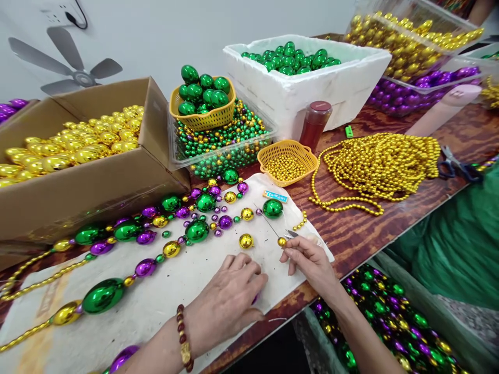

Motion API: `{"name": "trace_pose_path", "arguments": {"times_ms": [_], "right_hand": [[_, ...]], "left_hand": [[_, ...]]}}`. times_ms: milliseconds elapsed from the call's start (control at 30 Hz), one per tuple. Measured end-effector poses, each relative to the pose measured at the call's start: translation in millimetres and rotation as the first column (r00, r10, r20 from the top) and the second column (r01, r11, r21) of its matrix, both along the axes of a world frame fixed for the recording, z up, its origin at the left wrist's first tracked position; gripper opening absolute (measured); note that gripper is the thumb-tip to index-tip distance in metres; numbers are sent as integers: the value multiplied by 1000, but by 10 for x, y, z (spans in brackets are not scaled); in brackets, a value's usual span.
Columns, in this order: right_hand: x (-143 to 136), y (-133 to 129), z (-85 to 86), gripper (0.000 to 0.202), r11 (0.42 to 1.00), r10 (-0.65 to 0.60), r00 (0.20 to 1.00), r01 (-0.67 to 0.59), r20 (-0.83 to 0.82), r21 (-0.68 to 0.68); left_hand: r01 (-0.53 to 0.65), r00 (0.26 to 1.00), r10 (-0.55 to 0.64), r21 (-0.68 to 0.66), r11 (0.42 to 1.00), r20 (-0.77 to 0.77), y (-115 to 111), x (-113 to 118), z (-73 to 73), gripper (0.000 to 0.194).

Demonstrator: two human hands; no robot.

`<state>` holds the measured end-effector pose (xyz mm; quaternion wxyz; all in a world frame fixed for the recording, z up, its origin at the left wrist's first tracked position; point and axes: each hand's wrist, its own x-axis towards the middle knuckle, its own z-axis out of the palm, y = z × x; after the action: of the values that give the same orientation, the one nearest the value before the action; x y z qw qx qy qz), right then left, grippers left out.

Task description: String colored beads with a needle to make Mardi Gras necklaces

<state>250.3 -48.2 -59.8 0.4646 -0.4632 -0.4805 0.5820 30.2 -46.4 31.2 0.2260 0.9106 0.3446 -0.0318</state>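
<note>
My right hand (306, 259) is closed in a pinch at the lower end of a long thin needle (268, 222). A small gold bead (281, 242) sits at those fingertips. The dark pointed tip of a metal tool (290, 234) shows by the same fingers; whether the hand grips it too, I cannot tell. My left hand (228, 298) lies palm down over the white cloth (152, 311), fingers bent and thumb apart, partly hiding a purple bead (255, 298). Beyond the fingers are a loose gold bead (246, 241) and a green bead (272, 209).
Strung beads (103, 296) stretch left across the cloth. Behind stand a cardboard box (97, 182), a foam box (268, 93), a small yellow basket (286, 179) and a red-lidded jar (315, 124). Gold bead strands (378, 161) and scissors (456, 163) lie right, near a person in green (456, 234).
</note>
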Motion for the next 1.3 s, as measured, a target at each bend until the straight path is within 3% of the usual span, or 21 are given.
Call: {"name": "trace_pose_path", "arguments": {"times_ms": [133,233,333,433,500,567,733,867,1000,1167,1300], "right_hand": [[-4,9,-6,16,1000,-3,1000,3,19,11],[-8,10,11,16,1000,-19,1000,19,18,7],[-10,8,38,17,999,-34,999,33,24,15],[-13,6,54,17,999,-34,999,33,35,29],[-15,4,54,17,999,-26,999,24,45,42],[-14,-3,48,16,998,-22,999,20,43,55],[13,-59,28,15,998,-28,999,26,39,51],[30,-106,13,17,999,-16,999,14,45,30],[26,-116,-5,17,1000,-8,998,6,63,27],[10,-122,3,18,1000,-3,997,1,72,23],[-10,-145,31,19,997,55,993,-59,105,44]], "left_hand": [[-57,996,59,28,998,-68,-100,-54,-89,39],[-131,991,131,6,991,4,-98,-94,-122,31],[-288,928,321,-185,940,188,-17,-110,-99,28],[-360,740,575,-517,776,348,138,-99,-53,25],[-334,592,706,-678,654,389,256,-83,-16,27],[-313,477,783,-756,575,398,363,-69,24,32],[-298,266,867,-820,489,421,531,-93,63,38],[-236,133,901,-870,434,413,594,-142,41,24],[-144,55,931,-920,366,362,614,-151,67,23],[-66,17,938,-936,346,346,609,-153,125,28],[33,-35,947,-946,321,320,611,-156,129,20]]}}
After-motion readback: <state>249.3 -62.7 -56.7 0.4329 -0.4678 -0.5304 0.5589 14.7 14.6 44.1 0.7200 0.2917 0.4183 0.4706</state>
